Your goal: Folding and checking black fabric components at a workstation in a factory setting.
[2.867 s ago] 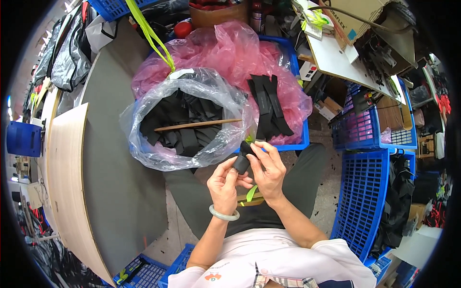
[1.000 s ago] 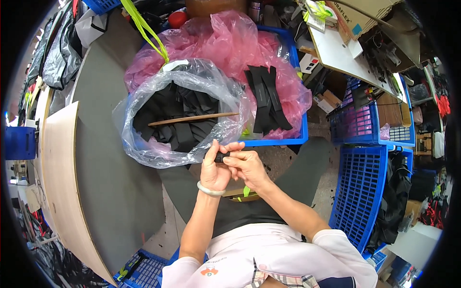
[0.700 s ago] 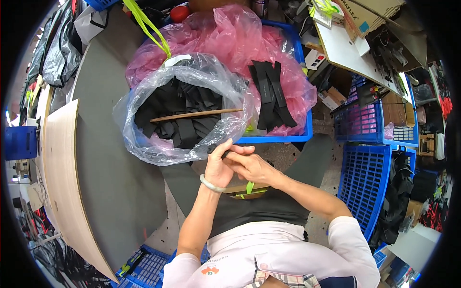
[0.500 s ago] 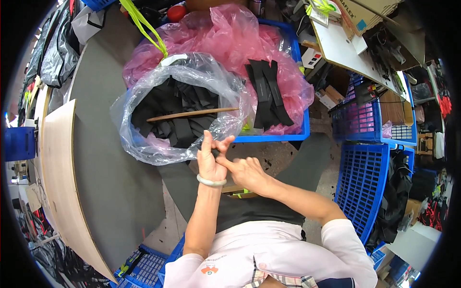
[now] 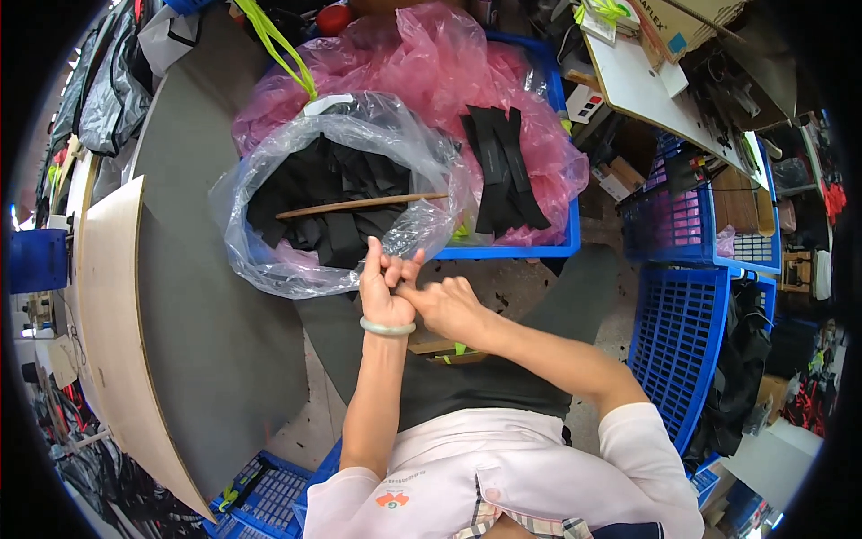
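My left hand (image 5: 386,292) is turned palm up just below the clear plastic bag (image 5: 242,251), with a pale bangle (image 5: 388,327) on its wrist. Its fingers curl inward and one digit points up. Pressed against them are the closed fingers of my right hand (image 5: 452,312); whatever the two hands hold between them is hidden. Inside the open bag lie many black fabric strips (image 5: 346,235), with a thin wooden stick (image 5: 359,206) across the top of them. More black strips (image 5: 503,171) rest in a crossed bundle on pink plastic film (image 5: 440,54).
The bag and film sit in a blue crate (image 5: 557,250). A grey board (image 5: 215,314) and a pale wooden panel (image 5: 112,332) stand at left. Blue baskets (image 5: 675,350) are stacked at right, below a white tabletop (image 5: 642,85). Neon-yellow straps (image 5: 278,45) hang near the bag.
Both hands have shifted slightly left and remain together. A small dark piece that showed between them before is now out of sight. The left fingers are curled more.
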`<action>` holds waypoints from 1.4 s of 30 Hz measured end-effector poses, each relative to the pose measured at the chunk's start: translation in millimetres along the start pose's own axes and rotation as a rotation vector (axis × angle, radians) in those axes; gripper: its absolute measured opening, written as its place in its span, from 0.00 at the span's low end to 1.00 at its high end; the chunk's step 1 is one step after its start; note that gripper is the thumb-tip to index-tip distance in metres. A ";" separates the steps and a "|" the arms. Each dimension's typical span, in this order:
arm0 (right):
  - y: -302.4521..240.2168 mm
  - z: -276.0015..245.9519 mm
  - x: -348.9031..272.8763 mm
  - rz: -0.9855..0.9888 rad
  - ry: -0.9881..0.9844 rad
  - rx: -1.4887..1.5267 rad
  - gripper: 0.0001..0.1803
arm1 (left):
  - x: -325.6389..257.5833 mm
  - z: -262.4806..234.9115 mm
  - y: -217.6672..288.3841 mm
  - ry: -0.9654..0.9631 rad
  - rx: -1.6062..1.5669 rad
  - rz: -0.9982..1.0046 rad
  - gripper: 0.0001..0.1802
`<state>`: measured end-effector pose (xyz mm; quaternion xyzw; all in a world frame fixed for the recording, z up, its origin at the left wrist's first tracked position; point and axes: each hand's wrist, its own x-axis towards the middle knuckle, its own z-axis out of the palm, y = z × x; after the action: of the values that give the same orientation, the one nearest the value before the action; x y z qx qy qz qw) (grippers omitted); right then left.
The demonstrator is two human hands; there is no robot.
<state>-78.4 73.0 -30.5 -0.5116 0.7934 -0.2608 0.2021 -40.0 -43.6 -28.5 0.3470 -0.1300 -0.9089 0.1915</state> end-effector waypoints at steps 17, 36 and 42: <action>1.2 8.4 5.7 -0.049 0.186 -0.082 0.20 | -1.0 2.7 3.5 0.002 0.100 0.052 0.09; -10.8 -5.1 38.6 0.000 0.060 0.151 0.32 | 16.3 4.4 38.9 0.045 -0.133 -0.113 0.24; -15.3 -8.6 53.8 0.010 -0.103 0.129 0.27 | 32.1 -23.9 46.0 0.081 -0.074 -0.084 0.20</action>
<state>-93.9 20.2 -17.2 -0.5064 0.7660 -0.2835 0.2766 -33.9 -101.1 -47.4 0.3814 -0.0737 -0.9055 0.1709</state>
